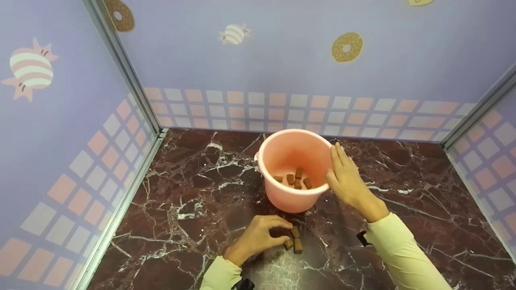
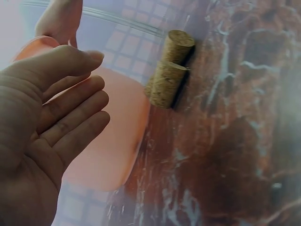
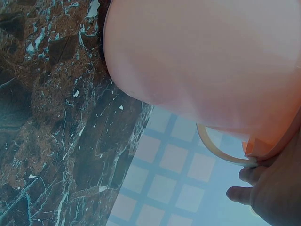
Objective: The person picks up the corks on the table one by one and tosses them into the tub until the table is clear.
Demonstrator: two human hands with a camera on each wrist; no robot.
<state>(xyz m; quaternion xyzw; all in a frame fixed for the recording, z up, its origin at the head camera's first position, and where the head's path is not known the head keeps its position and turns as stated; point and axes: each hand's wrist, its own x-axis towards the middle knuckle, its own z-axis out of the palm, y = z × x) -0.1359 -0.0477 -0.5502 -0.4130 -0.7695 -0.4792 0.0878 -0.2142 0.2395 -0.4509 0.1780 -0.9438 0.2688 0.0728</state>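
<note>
A pink bucket (image 1: 296, 203) stands on the marbled surface with several cork stoppers (image 1: 298, 184) on its bottom. In front of it lie three more cork stoppers (image 1: 298, 245), close together; two of these corks (image 2: 170, 84) show plainly in the left wrist view. My left hand (image 1: 260, 235) is beside them, thumb and forefinger spread apart at the nearest corks with a gap between. In the left wrist view nothing lies in its palm. My right hand (image 1: 347, 181) holds the bucket's right rim, thumb over the edge and fingers along the outside.
Purple panels (image 1: 282, 60) printed with sweets and checks enclose the dark marbled surface (image 1: 173, 225) at the back and both sides. A metal strip (image 1: 125, 205) runs along the left edge. The bucket's handle (image 3: 218, 151) hangs at its side.
</note>
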